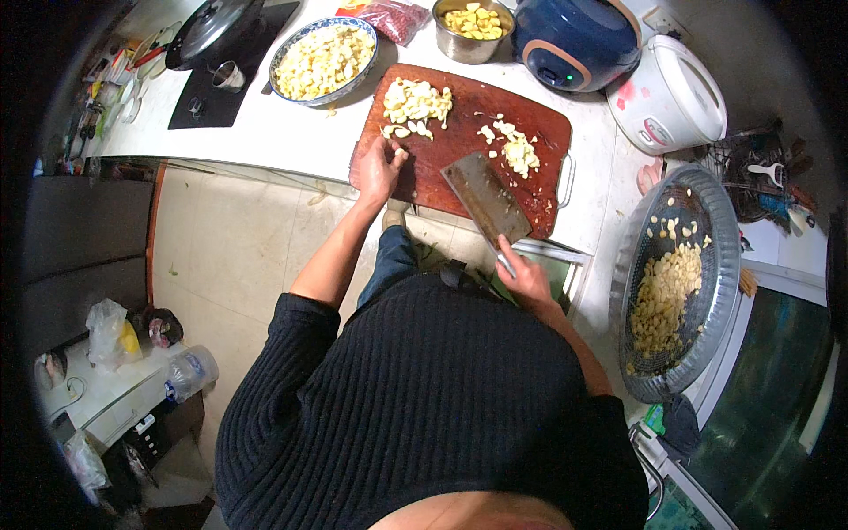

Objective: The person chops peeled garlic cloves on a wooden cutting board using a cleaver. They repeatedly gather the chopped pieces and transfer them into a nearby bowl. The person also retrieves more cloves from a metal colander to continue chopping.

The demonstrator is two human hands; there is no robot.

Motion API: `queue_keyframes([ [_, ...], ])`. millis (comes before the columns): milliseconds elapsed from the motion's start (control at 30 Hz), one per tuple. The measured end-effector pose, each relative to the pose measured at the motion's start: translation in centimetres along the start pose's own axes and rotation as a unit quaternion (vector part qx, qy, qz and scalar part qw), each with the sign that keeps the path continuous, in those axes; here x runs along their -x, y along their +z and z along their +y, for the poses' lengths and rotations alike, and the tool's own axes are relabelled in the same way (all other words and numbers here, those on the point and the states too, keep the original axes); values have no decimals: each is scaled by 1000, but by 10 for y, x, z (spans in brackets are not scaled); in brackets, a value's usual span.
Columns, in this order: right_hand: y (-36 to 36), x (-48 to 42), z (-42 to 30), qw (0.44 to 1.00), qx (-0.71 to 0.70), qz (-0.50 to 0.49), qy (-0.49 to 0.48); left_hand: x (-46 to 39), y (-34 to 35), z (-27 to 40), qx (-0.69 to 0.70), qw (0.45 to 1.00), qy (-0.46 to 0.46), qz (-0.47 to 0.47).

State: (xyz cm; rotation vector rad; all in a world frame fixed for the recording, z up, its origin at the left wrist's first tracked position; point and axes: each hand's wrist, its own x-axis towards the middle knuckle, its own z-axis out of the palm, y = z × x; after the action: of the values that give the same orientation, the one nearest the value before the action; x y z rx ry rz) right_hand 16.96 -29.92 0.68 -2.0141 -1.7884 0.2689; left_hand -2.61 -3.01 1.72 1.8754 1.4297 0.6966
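My right hand [528, 277] grips the handle of a cleaver [487, 199]. Its broad, stained blade lies flat over the near edge of a reddish-brown wooden cutting board [464, 142]. At the board's left edge, my left hand [379, 173] has its fingers curled beside a few loose pale cloves [414, 128]. Something pale shows at the thumb tip; whether it is a held clove is unclear. Behind that hand sits a pile of what look like peeled garlic cloves [416, 101]. Chopped pale pieces [520, 154] lie on the board's right side.
A blue-and-white bowl [275, 50] of pale pieces and a metal pot [457, 50] of yellow pieces stand behind the board. Farther right are a dark blue cooker [583, 46], a white rice cooker [669, 99] and a grey basket [725, 265] of cloves. A black hob [199, 109] lies left.
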Motion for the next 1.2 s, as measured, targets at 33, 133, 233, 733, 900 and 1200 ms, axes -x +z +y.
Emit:
queue_keyframes([
  [33,-4,-3,-3,996,-84,9,18,1,4,-6,19,1000,6,-1],
  [133,-27,-17,-14,937,-327,-25,118,-1,18,-14,37,997,62,1],
  [233,-58,-31,-27,806,-524,-84,263,-8,27,1,0,991,131,-21],
  [733,-58,-33,-21,674,-674,-79,293,-3,53,19,-27,973,214,-83],
  [900,-78,-40,-34,771,-579,-118,235,1,50,17,65,984,149,-71],
  [1200,6,-24,-19,998,-12,-60,13,-5,1,-14,-33,998,10,48],
])
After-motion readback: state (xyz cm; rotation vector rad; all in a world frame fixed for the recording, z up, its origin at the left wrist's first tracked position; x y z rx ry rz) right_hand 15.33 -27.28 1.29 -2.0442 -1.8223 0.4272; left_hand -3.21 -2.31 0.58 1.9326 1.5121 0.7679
